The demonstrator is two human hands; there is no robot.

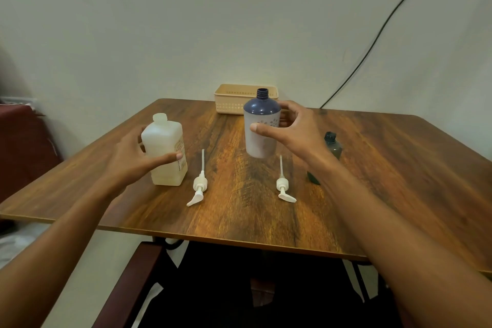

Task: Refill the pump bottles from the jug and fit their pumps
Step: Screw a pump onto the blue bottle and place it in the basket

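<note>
Uncapped jug (165,150) and bottle (261,132); contents unclear

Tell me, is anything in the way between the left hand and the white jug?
Nothing visible. The left hand is at the jug, thumb across its front; whether it grips is unclear. The nearest pump lies on the table right of the jug, clear of the hand.

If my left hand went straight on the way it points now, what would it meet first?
The jug. Your left hand is spread round it, thumb across its front; whether it already touches is unclear.
</note>
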